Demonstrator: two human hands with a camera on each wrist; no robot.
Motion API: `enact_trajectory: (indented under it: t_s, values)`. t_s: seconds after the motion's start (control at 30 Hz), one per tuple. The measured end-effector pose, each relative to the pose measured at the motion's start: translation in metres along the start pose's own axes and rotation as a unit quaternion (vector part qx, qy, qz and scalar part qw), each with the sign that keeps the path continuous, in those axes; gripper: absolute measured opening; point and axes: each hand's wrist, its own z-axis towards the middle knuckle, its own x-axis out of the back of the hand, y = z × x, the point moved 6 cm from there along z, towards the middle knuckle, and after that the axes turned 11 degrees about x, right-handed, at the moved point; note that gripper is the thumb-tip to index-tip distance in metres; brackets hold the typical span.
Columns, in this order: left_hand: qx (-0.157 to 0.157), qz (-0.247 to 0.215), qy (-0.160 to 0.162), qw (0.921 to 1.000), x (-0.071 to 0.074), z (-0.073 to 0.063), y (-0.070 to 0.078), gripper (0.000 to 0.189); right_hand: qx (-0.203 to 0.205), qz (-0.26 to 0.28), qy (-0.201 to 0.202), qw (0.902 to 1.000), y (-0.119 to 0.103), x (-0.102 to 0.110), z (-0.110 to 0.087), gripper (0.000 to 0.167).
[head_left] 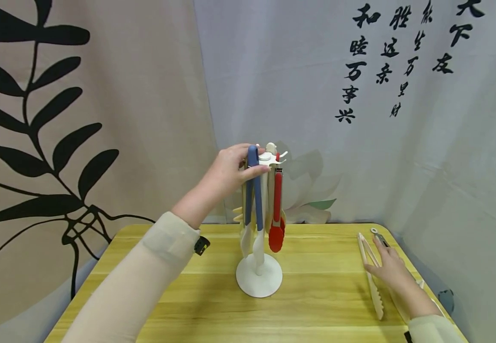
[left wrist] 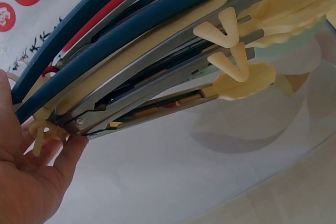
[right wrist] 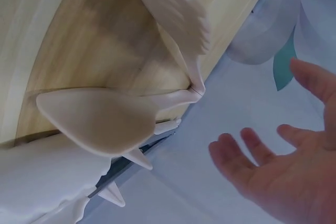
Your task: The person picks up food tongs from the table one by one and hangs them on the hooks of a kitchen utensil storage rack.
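Observation:
A white upright rack with a round base stands mid-table, several tongs hanging from its hooks. My left hand grips around the rack's top, its thumb across the blue-handled tongs. In the left wrist view the fingertips meet the ends of metal-armed tongs with cream heads. Red tongs hang on the rack's right side. At the table's right, my right hand is spread beside long beige tongs. The right wrist view shows that hand's fingers loosely extended, nothing in them.
Pale tongs with a spoon head and a fork head lie along the table's right edge. A metal handle with a ring lies beyond my right hand. Printed curtains hang behind the wooden table.

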Motion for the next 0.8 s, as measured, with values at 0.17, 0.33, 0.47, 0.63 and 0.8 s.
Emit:
enact_trajectory:
  t_s: [0.17,0.33,0.47,0.63,0.8]
  values:
    - [0.003,-0.002,0.004,1.0000,0.000,0.000,0.000,0.054,-0.030,-0.004,-0.033,0.9990,0.010,-0.010,0.005,0.099]
    - [0.006,-0.004,0.007,1.0000,-0.001,0.000,0.000,0.053,-0.057,0.003,-0.056,0.9968,0.011,-0.016,0.007,0.099]
    - [0.009,-0.004,0.010,0.9999,-0.001,0.000,-0.001,0.054,-0.074,0.008,-0.074,0.9945,0.009,-0.017,0.010,0.098]
    - [0.011,-0.005,0.014,0.9998,-0.001,0.000,-0.001,0.055,-0.101,0.008,-0.101,0.9898,0.011,-0.020,0.013,0.097]
    - [0.011,-0.006,0.016,0.9998,-0.002,-0.001,-0.001,0.054,-0.117,-0.009,-0.113,0.9866,0.018,-0.025,0.018,0.097]
